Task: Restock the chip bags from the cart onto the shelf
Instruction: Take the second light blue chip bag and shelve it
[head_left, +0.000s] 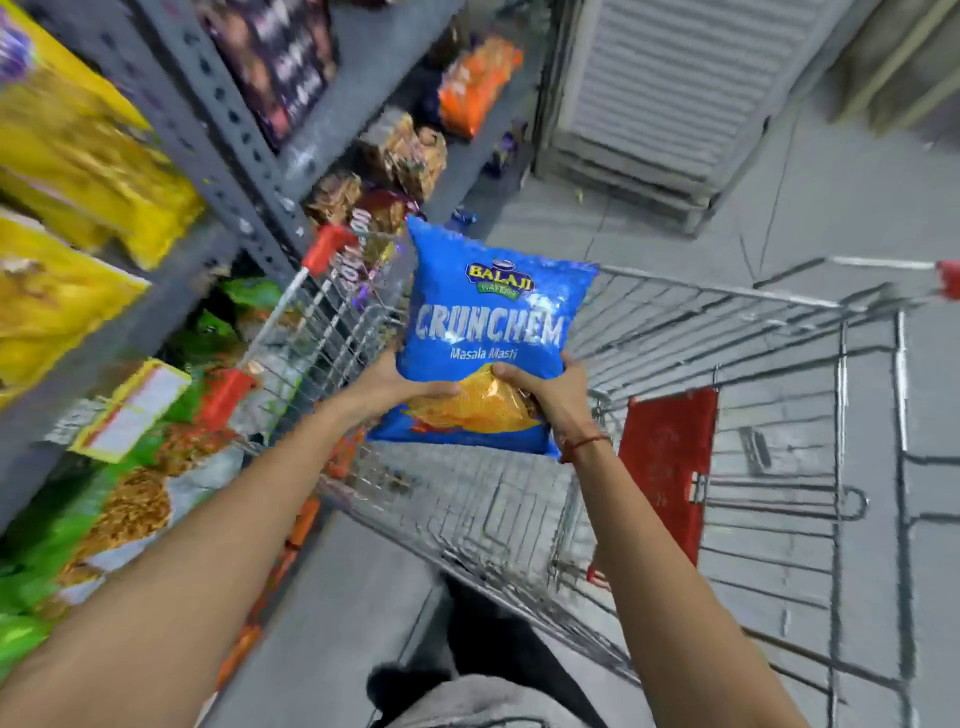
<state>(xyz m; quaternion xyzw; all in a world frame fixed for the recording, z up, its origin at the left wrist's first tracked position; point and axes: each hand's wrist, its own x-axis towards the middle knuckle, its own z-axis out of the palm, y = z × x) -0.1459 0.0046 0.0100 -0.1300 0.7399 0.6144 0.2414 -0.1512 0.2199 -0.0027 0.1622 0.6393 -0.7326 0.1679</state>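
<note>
A blue chip bag (488, 322) printed "Crunchem Masala Masti" is held upright above the wire shopping cart (701, 322). My left hand (389, 387) grips its lower left edge and my right hand (545, 389) grips its lower right corner. The cart basket below looks bare where I can see into it. The grey metal shelf (208, 130) runs along the left, with yellow bags (78, 145) on an upper level and green bags (47, 545) lower down.
Orange and brown snack packs (478, 88) fill the shelf farther down the aisle. A slatted grey unit (665, 88) stands at the aisle's end. The cart's red child-seat flap (670, 457) hangs at the near end. Grey floor lies to the right.
</note>
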